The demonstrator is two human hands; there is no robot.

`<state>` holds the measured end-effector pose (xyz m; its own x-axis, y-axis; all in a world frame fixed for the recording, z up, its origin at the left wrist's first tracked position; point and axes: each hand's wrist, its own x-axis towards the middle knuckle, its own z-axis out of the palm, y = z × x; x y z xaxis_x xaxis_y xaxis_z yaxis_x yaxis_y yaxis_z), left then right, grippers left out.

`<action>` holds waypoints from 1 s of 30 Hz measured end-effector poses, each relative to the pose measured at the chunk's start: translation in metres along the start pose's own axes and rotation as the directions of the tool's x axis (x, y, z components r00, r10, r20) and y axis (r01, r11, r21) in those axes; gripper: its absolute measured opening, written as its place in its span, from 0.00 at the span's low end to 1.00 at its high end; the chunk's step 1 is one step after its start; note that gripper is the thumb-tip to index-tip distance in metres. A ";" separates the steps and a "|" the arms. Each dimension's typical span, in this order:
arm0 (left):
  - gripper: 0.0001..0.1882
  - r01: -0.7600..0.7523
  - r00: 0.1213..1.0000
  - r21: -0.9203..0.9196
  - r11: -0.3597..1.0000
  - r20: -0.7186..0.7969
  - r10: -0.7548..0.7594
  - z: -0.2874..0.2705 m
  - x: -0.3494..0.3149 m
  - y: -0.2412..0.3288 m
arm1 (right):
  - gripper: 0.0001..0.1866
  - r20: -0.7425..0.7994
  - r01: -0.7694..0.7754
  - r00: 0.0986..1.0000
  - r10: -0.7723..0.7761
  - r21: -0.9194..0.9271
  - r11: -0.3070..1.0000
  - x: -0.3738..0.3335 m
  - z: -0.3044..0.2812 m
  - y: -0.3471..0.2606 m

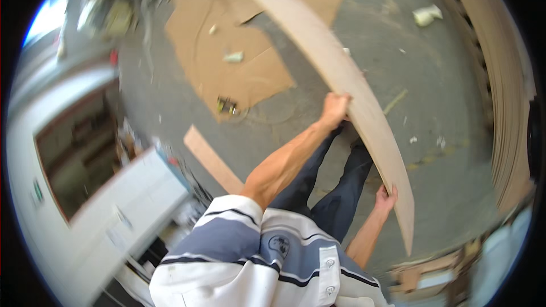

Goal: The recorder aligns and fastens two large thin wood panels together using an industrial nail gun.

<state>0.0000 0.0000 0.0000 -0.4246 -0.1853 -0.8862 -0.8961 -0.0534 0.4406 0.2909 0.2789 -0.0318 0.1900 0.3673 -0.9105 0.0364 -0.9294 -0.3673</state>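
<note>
A long, pale wooden board (341, 68) slants through the middle of the view, its far end at the top and its near end beside my right hip. My left hand (336, 108) grips its left edge near the middle, fingers wrapped round it. Farther down the same edge, close to the near end, my right hand (387, 198) is closed on the board too. The fingers under the board are hidden. Below it stand my legs in dark trousers, partly covered by the board.
Flattened cardboard (256, 74) lies on the grey floor ahead, with a small dark-and-yellow object (226, 105) and scraps on it. A narrow wooden strip (213, 159) lies at left, near a white cabinet (131, 199). Tall stacked sheets (512, 108) line the right; cardboard pieces (426, 276) sit lower right.
</note>
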 end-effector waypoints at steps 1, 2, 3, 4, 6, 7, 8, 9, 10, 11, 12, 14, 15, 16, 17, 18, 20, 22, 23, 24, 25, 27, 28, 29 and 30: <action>0.25 -0.023 0.999 -0.046 0.999 -0.045 0.021 0.013 -0.021 0.005 | 0.18 0.013 0.014 1.000 -0.014 -0.044 0.999 -0.005 0.014 -0.034; 0.25 -0.110 0.985 -0.038 0.993 -0.135 0.103 0.027 -0.030 -0.003 | 0.18 0.078 0.001 0.997 0.007 -0.104 0.995 -0.001 0.028 -0.069; 0.26 -0.214 0.965 0.070 0.974 -0.141 0.222 -0.030 -0.012 0.003 | 0.18 0.107 -0.024 0.994 0.028 -0.043 0.999 -0.018 0.015 -0.008; 0.26 -0.233 0.943 0.085 0.969 -0.225 0.246 -0.042 -0.035 -0.013 | 0.17 0.108 -0.001 0.994 0.015 -0.127 0.992 -0.038 0.006 -0.024; 0.25 -0.252 0.925 0.026 0.967 -0.289 0.248 -0.046 -0.100 -0.007 | 0.16 0.136 0.065 0.990 -0.037 -0.203 0.977 -0.085 -0.004 -0.068; 0.24 -0.195 0.944 -0.062 0.979 -0.282 0.170 -0.050 -0.123 -0.008 | 0.15 0.167 0.065 0.986 -0.025 -0.236 0.970 -0.105 0.002 -0.084; 0.24 -0.195 0.942 -0.120 0.973 -0.299 0.152 -0.058 -0.135 -0.006 | 0.15 0.183 0.081 0.983 -0.032 -0.264 0.961 -0.119 0.014 -0.092; 0.24 -0.195 0.942 -0.173 0.965 -0.306 0.136 -0.064 -0.142 -0.010 | 0.15 0.196 0.099 0.980 -0.043 -0.284 0.954 -0.126 0.025 -0.098; 0.24 -0.224 0.928 -0.214 0.951 -0.344 0.141 -0.069 -0.147 -0.015 | 0.15 0.245 0.112 0.969 -0.032 -0.318 0.942 -0.129 0.035 -0.103; 0.24 -0.199 0.917 -0.225 0.954 -0.387 0.099 -0.077 -0.154 -0.025 | 0.15 0.276 0.135 0.961 -0.027 -0.380 0.915 -0.131 0.042 -0.104; 0.24 -0.168 0.904 -0.239 0.956 -0.424 0.053 -0.084 -0.161 -0.035 | 0.14 0.303 0.161 0.953 -0.024 -0.438 0.884 -0.133 0.051 -0.106; 0.25 -0.179 0.909 -0.429 0.885 -0.416 -0.018 -0.097 -0.185 -0.042 | 0.14 0.404 0.124 0.910 0.095 -0.482 0.867 -0.117 0.073 -0.117; 0.25 -0.133 0.943 -0.533 0.836 -0.328 -0.059 -0.104 -0.209 -0.039 | 0.13 0.453 0.074 0.873 0.182 -0.490 0.868 -0.110 0.074 -0.130; 0.26 -0.183 0.919 -0.601 0.778 -0.385 -0.081 -0.118 -0.236 -0.039 | 0.13 0.437 0.103 0.884 0.168 -0.531 0.841 -0.115 0.082 -0.124; 0.26 -0.201 0.911 -0.616 0.762 -0.404 -0.086 -0.117 -0.237 -0.063 | 0.13 0.450 0.110 0.874 0.184 -0.552 0.827 -0.122 0.084 -0.123; 0.25 -0.254 0.879 -0.621 0.742 -0.469 -0.091 -0.120 -0.235 -0.094 | 0.14 0.466 0.143 0.860 0.209 -0.613 0.777 -0.131 0.093 -0.116; 0.24 -0.305 0.840 -0.644 0.701 -0.529 -0.120 -0.125 -0.233 -0.134 | 0.14 0.499 0.202 0.837 0.226 -0.664 0.720 -0.149 0.106 -0.102; 0.24 -0.270 0.857 -0.735 0.622 -0.477 -0.192 -0.134 -0.261 -0.164 | 0.15 0.501 0.277 0.839 0.211 -0.728 0.627 -0.176 0.106 -0.087; 0.23 -0.245 0.876 -0.791 0.560 -0.429 -0.222 -0.141 -0.275 -0.174 | 0.15 0.537 0.307 0.814 0.222 -0.722 0.620 -0.183 0.108 -0.081; 0.23 -0.284 0.869 -0.830 0.480 -0.434 -0.237 -0.146 -0.298 -0.181 | 0.15 0.529 0.317 0.822 0.211 -0.733 0.601 -0.191 0.110 -0.068; 0.23 -0.322 0.861 -0.859 0.399 -0.441 -0.255 -0.155 -0.323 -0.187 | 0.16 0.543 0.372 0.814 0.207 -0.760 0.534 -0.202 0.110 -0.055; 0.24 -0.417 0.806 -0.851 0.321 -0.509 -0.301 -0.165 -0.363 -0.213 | 0.15 0.556 0.416 0.791 0.257 -0.795 0.440 -0.237 0.097 -0.025; 0.26 -0.393 0.825 -0.874 0.285 -0.472 -0.312 -0.172 -0.374 -0.233 | 0.15 0.564 0.438 0.775 0.284 -0.804 0.402 -0.243 0.095 -0.012; 0.26 -0.404 0.819 -0.878 0.256 -0.472 -0.325 -0.173 -0.387 -0.251 | 0.15 0.571 0.461 0.759 0.312 -0.811 0.360 -0.249 0.090 -0.002; 0.26 -0.442 0.788 -0.867 0.229 -0.498 -0.363 -0.176 -0.396 -0.263 | 0.15 0.581 0.479 0.745 0.328 -0.808 0.343 -0.256 0.087 0.012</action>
<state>0.4264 -0.0849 0.2603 0.0544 -0.6148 -0.7868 0.0946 -0.7812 0.6170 0.1575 0.1772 0.1800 -0.4163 -0.0095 -0.9092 0.8963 -0.1723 -0.4086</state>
